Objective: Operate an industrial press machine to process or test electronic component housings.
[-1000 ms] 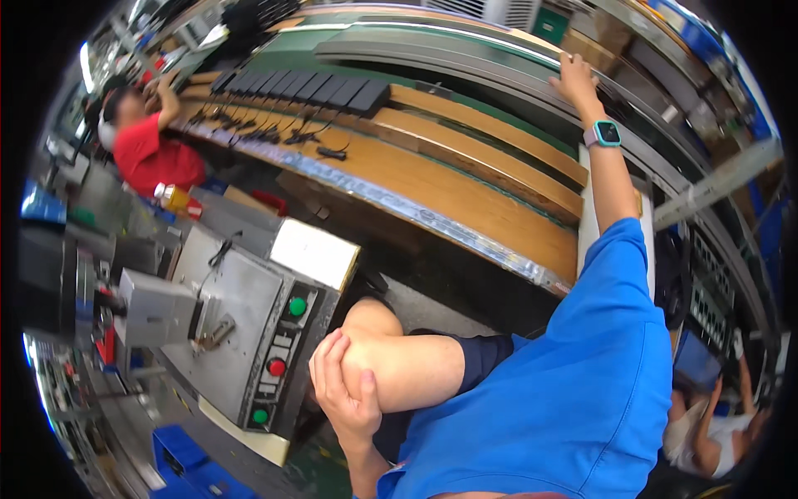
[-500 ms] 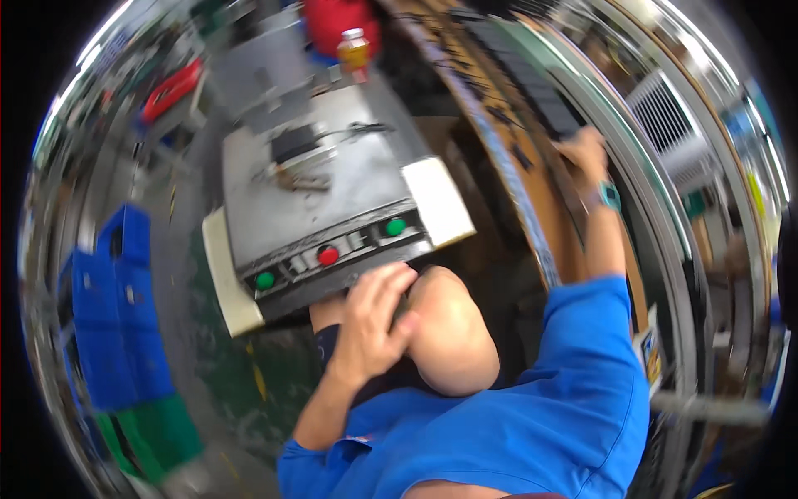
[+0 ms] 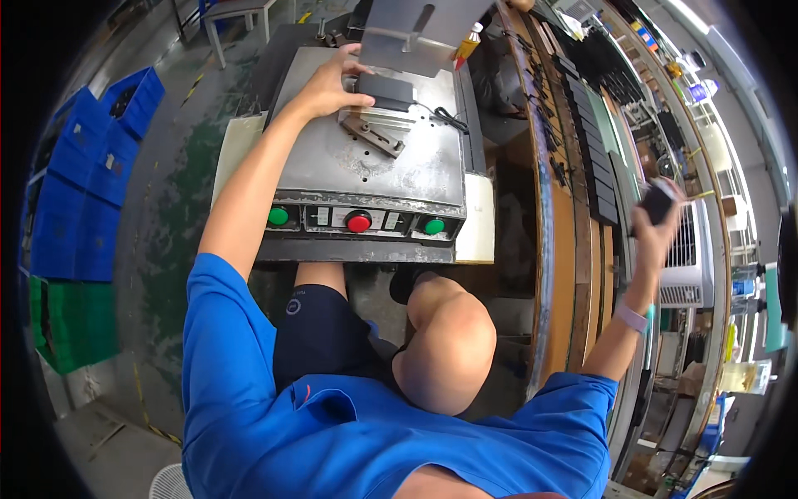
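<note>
A black power adapter (image 3: pixel 384 91) with a thin cord lies in a metal fixture (image 3: pixel 391 116) on the machine's steel top. My left hand (image 3: pixel 331 85) is closed around the adapter's left end, thumb on the near side and fingertips on the far side. Out to the right, my raised right hand (image 3: pixel 662 226) grips another black adapter (image 3: pixel 653 203), slightly blurred. It is held over the far side of the conveyor, beside a white louvred unit (image 3: pixel 694 258). A worn metal clamp bar (image 3: pixel 374 135) sits just in front of the fixture.
The machine's front panel has a red button (image 3: pixel 358 221) between two green ones. A clear upright plate (image 3: pixel 424 37) stands behind the fixture, near a yellow bottle (image 3: pixel 470 43). A row of black adapters (image 3: pixel 586 137) lines the conveyor. Blue bins (image 3: pixel 91 183) are stacked at left.
My left hand has gone from above my knee forward to the adapter on the machine. My right hand has lifted from the conveyor row and moved outward with an adapter. The view has turned.
</note>
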